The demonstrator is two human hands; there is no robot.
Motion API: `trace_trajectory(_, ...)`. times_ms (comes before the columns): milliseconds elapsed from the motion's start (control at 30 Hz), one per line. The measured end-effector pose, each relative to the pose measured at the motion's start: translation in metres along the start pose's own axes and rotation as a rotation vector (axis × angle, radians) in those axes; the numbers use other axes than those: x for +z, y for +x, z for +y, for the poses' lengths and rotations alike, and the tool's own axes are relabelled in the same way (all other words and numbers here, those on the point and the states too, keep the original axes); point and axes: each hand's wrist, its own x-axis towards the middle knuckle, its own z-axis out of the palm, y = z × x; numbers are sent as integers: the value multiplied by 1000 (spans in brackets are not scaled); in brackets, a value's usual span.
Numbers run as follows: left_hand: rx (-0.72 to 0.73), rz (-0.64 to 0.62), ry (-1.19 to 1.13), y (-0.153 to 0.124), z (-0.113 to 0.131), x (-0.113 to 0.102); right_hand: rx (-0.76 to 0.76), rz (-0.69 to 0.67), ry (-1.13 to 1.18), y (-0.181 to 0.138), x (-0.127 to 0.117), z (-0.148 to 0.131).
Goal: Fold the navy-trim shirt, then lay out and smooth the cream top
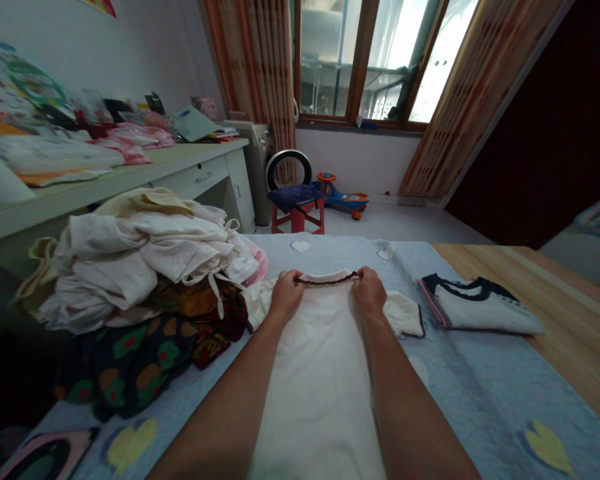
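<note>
A white short-sleeved cloth top with a dark braided neckline (325, 360) lies spread lengthwise on a light blue quilted cover with heart patches (480, 407), its neck pointing away from the person and its hem end running out of view at the bottom. The left hand (286, 293) is closed on one end of the neckline and the right hand (370, 291) is closed on the other, so the collar edge is drawn fairly straight between them. Both sleeves stick out flat to the sides, and no fold shows in the body, so this piece seems only laid out and not yet folded.

What looks done sits to the right: a neat, folded stack topped by a white garment with a navy neckline (480, 310), near the pale wooden surface (570, 293). What looks left is larger: a loose, rumpled heap of white and cream clothes (130, 253) at the left, with dark cloth printed in orange and green (140, 360) under it. By that measure, the work appears nearer its start.
</note>
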Motion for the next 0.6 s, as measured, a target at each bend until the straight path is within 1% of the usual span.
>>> trace_trajectory(167, 49, 49, 1, -1, -1, -1, 4, -20, 222, 4, 0, 9)
trace_trajectory(267, 48, 54, -11, -1, -2, -1, 8, -50, 276, 7, 0, 14)
trace_trajectory(367, 21, 28, -61, -1, -3, -1, -16, -85, 306, 9, -1, 14)
trace_trajectory(467, -1, 6, -126, -2, -1, -2, -80, -140, 322, 9, -2, 13)
trace_trajectory(600, -9, 0, -163, -4, 2, -3, -200, -244, 273, 11, -4, 15)
